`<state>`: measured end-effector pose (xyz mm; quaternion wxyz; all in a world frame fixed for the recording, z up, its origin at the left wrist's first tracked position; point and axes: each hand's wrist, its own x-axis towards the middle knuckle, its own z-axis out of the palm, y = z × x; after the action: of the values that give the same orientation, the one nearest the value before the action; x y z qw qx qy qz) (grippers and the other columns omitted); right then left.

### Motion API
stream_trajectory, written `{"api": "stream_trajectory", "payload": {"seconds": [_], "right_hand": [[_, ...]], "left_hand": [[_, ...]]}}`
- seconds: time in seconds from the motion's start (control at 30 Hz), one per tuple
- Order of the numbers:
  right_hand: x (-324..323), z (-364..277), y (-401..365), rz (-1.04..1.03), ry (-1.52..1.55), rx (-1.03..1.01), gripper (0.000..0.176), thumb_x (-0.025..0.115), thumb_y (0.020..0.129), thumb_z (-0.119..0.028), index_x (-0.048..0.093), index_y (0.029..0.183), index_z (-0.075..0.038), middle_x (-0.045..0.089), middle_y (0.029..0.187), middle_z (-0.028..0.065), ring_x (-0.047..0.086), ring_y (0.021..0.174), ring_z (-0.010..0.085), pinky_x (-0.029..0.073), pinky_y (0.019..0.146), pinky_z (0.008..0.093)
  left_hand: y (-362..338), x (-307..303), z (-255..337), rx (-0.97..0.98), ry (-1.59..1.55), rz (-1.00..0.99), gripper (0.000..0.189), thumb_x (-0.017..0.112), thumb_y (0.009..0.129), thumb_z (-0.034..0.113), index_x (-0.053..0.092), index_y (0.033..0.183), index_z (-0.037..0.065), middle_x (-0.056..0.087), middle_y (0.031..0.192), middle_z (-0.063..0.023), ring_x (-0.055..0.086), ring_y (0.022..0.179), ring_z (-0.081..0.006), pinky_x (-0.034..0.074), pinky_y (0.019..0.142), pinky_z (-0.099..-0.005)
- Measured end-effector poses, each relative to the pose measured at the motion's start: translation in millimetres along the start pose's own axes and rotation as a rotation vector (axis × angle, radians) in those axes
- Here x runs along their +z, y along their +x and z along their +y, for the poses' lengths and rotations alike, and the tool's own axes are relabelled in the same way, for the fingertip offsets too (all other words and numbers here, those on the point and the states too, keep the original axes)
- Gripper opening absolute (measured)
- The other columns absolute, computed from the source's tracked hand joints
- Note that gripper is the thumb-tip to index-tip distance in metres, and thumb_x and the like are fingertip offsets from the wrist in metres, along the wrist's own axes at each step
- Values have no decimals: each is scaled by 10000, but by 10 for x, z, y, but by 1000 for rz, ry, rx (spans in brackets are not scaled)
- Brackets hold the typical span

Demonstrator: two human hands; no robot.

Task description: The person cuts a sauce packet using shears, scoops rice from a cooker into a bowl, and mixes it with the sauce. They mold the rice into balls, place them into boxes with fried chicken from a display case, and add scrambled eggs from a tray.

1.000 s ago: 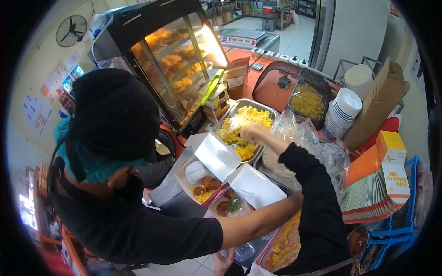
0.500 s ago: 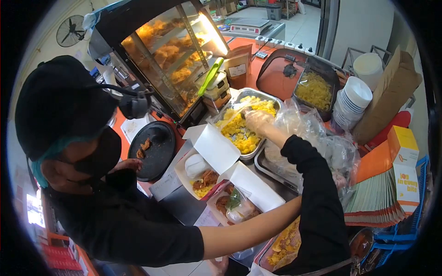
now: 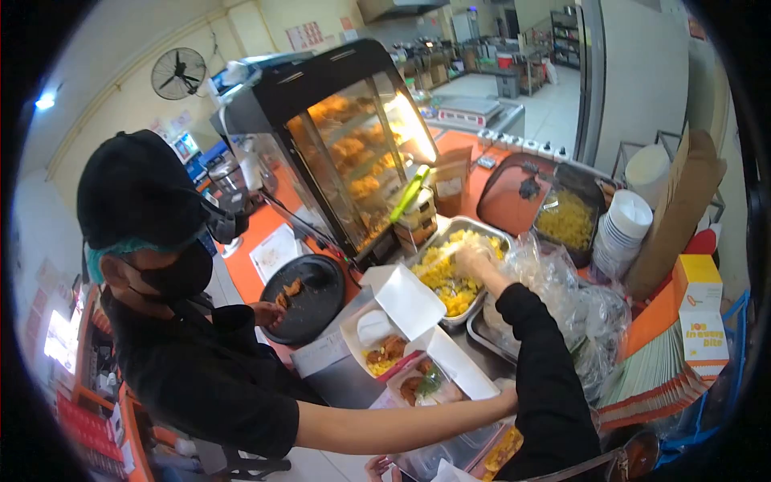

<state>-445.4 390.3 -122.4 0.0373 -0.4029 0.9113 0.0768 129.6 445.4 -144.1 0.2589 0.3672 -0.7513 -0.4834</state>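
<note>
My right hand (image 3: 475, 259), in a black sleeve, reaches into a metal tray (image 3: 459, 319) of yellow rice. Its fingers are closed; what they grip is hidden. Only part of my left hand (image 3: 381, 467) shows at the bottom edge, its fingers curled at the side of a clear plastic container (image 3: 442, 451) beside more yellow food. Between my hands stand two open white food boxes, one box (image 3: 408, 293) with fried chicken, yellow rice and a white wrapped mound, and a nearer box (image 3: 462, 365) with chicken, greens and a wrapped portion.
A co-worker (image 3: 201, 353) at left holds one hand over a black round pan (image 3: 321, 281) and stretches an arm (image 3: 385, 430) across to my sleeve. Around are a lit food warmer (image 3: 345, 161), plastic bags (image 3: 546, 297), stacked bowls (image 3: 618, 233) and folded cartons (image 3: 650, 373).
My view has tilted up, showing more of the kitchen behind. My right hand stays at the rice tray. The co-worker's outstretched hand now shows beside my sleeve.
</note>
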Motion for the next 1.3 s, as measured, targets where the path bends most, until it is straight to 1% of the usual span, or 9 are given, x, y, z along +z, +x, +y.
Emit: {"api": "stream_trajectory", "payload": {"seconds": [0.1, 0.23, 0.33, 0.57, 0.8, 0.9, 1.0, 1.17, 1.3], "right_hand": [[-67, 67, -191, 275, -31, -79, 438, 725, 666, -445, 710, 926, -93, 694, 889, 138, 659, 811, 283, 520, 733, 460], [-431, 12, -283, -134, 32, -420, 433, 731, 657, -397, 721, 933, -64, 696, 908, 168, 666, 855, 296, 532, 743, 422], [-466, -56, -565, -529, 129, -310, 453, 728, 668, -426, 713, 928, -54, 694, 912, 172, 665, 862, 295, 533, 737, 425], [-487, -488, -1023, -86, 149, -234, 574, 724, 697, -380, 575, 1109, -9, 652, 935, 240, 651, 896, 375, 520, 751, 484], [495, -196, -319, -70, 216, -107, 407, 741, 700, -330, 691, 992, -51, 684, 973, 173, 668, 915, 320, 533, 748, 449], [-321, -299, -673, -128, 293, -21, 416, 741, 700, -329, 687, 979, -25, 683, 1002, 177, 665, 927, 325, 533, 756, 455], [513, 127, -205, -252, 923, -10, 478, 696, 743, -481, 692, 900, -29, 666, 849, 118, 626, 791, 240, 487, 649, 374], [-848, 79, -915, -229, 948, 212, 554, 615, 806, -616, 554, 605, -104, 490, 519, 28, 459, 465, 139, 366, 447, 319], [-1104, 486, -1026, -104, 568, -201, 533, 638, 854, -454, 490, 1258, -139, 584, 1019, 151, 546, 783, 158, 445, 687, 286]], "left_hand": [[35, -6, -18, -10, -21, -15, 682, 836, 659, 306, 555, 1231, 66, 556, 1231, -187, 540, 1132, -349, 420, 955, -437], [-92, -73, -67, -23, -16, -118, 709, 840, 651, 321, 545, 1246, 72, 541, 1255, -187, 528, 1147, -351, 418, 958, -439], [-153, -63, -38, -2, -44, -304, 730, 844, 645, 333, 538, 1256, 76, 530, 1273, -188, 520, 1158, -352, 416, 960, -441], [27, 216, 262, 288, 367, -551, 809, 849, 581, 409, 518, 1272, 152, 402, 1385, -153, 447, 1218, -330, 365, 993, -465], [-139, 332, -125, 246, 109, -331, 652, 862, 592, 242, 545, 1149, 122, 495, 1263, -170, 487, 1161, -314, 405, 957, -430], [-38, 214, 151, 224, -37, -94, 764, 886, 521, 155, 467, 1156, 84, 476, 1175, -160, 496, 1124, -289, 401, 970, -389], [514, 252, 697, 303, -232, -18, 918, 904, 495, 148, 357, 1226, 59, 458, 1164, -140, 497, 1097, -256, 410, 971, -385], [2004, 924, 1658, 358, -259, -59, 957, 887, 596, 145, 266, 1314, 28, 451, 1235, -166, 494, 1151, -272, 427, 977, -386], [2425, 1431, 1825, 307, -265, -315, 886, 858, 651, 142, 283, 1317, 38, 449, 1284, -186, 484, 1198, -281, 447, 984, -380]]}}
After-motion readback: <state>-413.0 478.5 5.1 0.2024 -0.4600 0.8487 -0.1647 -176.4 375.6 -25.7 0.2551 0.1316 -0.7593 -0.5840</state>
